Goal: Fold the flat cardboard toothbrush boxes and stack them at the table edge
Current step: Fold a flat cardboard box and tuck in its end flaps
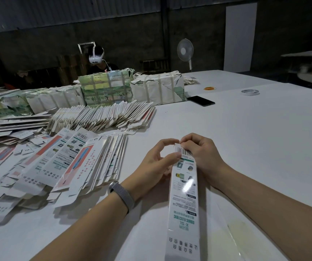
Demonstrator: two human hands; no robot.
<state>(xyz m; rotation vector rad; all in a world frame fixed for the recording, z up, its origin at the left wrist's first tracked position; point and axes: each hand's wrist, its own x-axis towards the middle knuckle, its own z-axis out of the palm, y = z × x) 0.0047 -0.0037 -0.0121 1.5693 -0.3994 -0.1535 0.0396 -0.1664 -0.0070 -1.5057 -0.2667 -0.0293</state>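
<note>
A long white toothbrush box (184, 200) with green print and a barcode lies lengthwise in front of me, its far end raised between my hands. My left hand (157, 162) grips the box's left side near the barcode, thumb on top. My right hand (198, 153) pinches the flap at the far end with curled fingers. A loose pile of flat boxes (72, 162) lies fanned out on the left. Behind it a long row of flat boxes (102, 115) leans in a bundle.
The white table (245, 138) stretches right and far. Wrapped bundles (157, 87) stand at the back, with a black phone (201, 100), a tape roll (250, 92) and rubber bands (209, 88) beyond. A person with a headset (96, 57) sits behind the bundles. A fan (185, 50) stands by the wall.
</note>
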